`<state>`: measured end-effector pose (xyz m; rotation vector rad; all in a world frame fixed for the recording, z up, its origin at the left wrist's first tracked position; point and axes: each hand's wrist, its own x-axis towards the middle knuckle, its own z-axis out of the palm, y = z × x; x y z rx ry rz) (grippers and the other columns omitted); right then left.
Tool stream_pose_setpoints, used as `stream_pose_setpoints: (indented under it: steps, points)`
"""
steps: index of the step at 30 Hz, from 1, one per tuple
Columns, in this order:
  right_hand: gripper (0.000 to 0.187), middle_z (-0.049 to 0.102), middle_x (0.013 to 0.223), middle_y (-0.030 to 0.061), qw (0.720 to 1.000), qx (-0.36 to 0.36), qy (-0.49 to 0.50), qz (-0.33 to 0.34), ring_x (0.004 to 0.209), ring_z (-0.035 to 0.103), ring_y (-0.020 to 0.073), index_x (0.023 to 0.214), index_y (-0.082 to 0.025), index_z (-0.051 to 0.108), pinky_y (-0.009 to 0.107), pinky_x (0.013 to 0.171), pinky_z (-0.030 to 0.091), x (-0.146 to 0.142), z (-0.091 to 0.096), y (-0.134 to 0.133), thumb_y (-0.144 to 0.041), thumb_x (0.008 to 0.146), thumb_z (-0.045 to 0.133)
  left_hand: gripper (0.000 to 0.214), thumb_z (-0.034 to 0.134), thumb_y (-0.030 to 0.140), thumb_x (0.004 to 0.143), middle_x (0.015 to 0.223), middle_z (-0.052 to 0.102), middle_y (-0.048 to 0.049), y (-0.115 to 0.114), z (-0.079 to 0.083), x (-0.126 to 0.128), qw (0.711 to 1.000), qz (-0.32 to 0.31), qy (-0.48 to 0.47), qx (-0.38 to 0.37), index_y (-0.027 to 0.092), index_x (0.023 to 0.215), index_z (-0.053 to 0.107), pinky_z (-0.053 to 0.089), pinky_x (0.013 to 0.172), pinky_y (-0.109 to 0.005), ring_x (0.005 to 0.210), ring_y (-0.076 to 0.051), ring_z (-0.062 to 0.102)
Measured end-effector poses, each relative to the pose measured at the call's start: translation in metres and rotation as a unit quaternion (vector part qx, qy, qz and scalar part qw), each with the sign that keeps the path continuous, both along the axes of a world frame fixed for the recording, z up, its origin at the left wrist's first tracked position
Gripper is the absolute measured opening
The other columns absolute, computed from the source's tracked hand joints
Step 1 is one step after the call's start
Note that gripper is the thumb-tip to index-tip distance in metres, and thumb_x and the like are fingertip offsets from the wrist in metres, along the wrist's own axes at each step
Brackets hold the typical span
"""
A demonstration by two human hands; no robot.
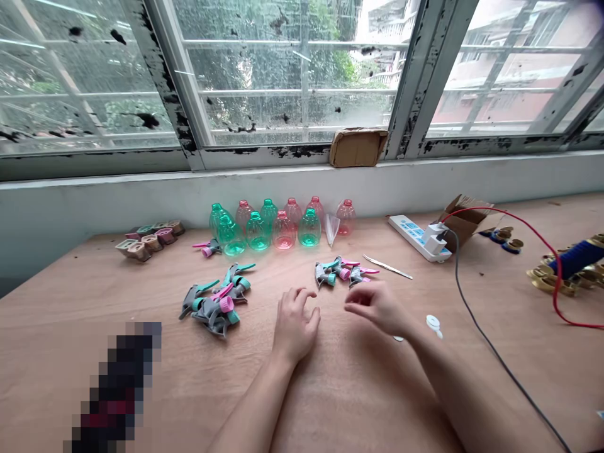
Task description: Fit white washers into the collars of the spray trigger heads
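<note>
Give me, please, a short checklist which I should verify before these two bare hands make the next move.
1. Bare left hand free: ok, no held thing is visible.
2. Bare right hand free: cannot tell, its grip is partly hidden.
3. Transparent green plastic bottles and transparent red plastic bottles upright: ok.
4. Left group of grey, pink and turquoise plastic trigger spray heads lying singly: not ok, they overlap in a heap.
5. Long grey cable away from both hands: ok, it runs to the right of them.

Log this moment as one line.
left hand: fingers apart; right hand: near spray heads; bottles: upright near wall
</note>
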<state>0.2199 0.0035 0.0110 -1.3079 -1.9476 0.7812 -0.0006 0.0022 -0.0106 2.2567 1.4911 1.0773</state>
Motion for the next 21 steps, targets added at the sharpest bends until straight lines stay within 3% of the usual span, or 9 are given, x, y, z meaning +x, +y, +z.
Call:
stream_pose_setpoints:
  steps: [2, 6, 10, 14, 21]
  points:
    - [0.021, 0.065, 0.065, 0.0027, 0.997, 0.068, 0.045, -0.015, 0.055, 0.052, 0.012, 0.077, -0.017, 0.071, 0.023, 0.053, 0.04, -0.027, -0.014, -0.003, -0.036, 0.083, 0.063, 0.021, 0.056, 0.018, 0.082, 0.11, 0.058, -0.0071, 0.002, 0.006, -0.008, 0.996, 0.068, 0.034, 0.042, 0.024, 0.102, 0.058, 0.04, 0.093, -0.043, 0.106, -0.026, 0.051]
    - [0.017, 0.066, 0.065, 0.0018, 0.994, 0.099, 0.047, -0.001, 0.057, 0.055, 0.0123, 0.078, -0.019, 0.07, 0.023, 0.055, 0.041, -0.048, -0.031, -0.009, -0.032, 0.085, 0.063, 0.022, 0.056, 0.023, 0.084, 0.116, 0.056, -0.0109, 0.006, 0.029, -0.032, 0.965, 0.202, 0.12, 0.119, 0.022, 0.105, 0.06, 0.035, 0.097, -0.047, 0.112, -0.031, 0.048]
    - [0.016, 0.065, 0.064, 0.0012, 0.992, 0.112, 0.05, -0.023, 0.056, 0.055, 0.0119, 0.078, -0.019, 0.07, 0.023, 0.054, 0.041, -0.041, -0.036, -0.01, -0.029, 0.086, 0.061, 0.023, 0.053, 0.025, 0.082, 0.121, 0.055, -0.0129, 0.009, 0.047, -0.057, 0.923, 0.324, 0.191, 0.078, 0.02, 0.102, 0.062, 0.033, 0.096, -0.05, 0.114, -0.035, 0.046]
    - [0.016, 0.066, 0.065, 0.0013, 0.99, 0.122, 0.056, -0.03, 0.056, 0.055, 0.0118, 0.077, -0.019, 0.07, 0.023, 0.054, 0.041, -0.036, -0.039, -0.007, -0.029, 0.086, 0.062, 0.018, 0.052, 0.031, 0.082, 0.108, 0.062, -0.0124, 0.015, 0.043, -0.068, 0.906, 0.344, 0.245, 0.005, 0.02, 0.09, 0.063, 0.036, 0.091, -0.049, 0.106, -0.033, 0.051]
    - [0.018, 0.068, 0.066, 0.0018, 0.992, 0.113, 0.055, -0.022, 0.057, 0.057, 0.0123, 0.078, -0.019, 0.071, 0.023, 0.054, 0.042, -0.036, -0.042, -0.007, -0.031, 0.086, 0.061, 0.019, 0.046, 0.031, 0.087, 0.092, 0.066, -0.0092, 0.024, 0.033, -0.072, 0.904, 0.326, 0.272, 0.041, 0.021, 0.085, 0.062, 0.037, 0.083, -0.043, 0.095, -0.03, 0.056]
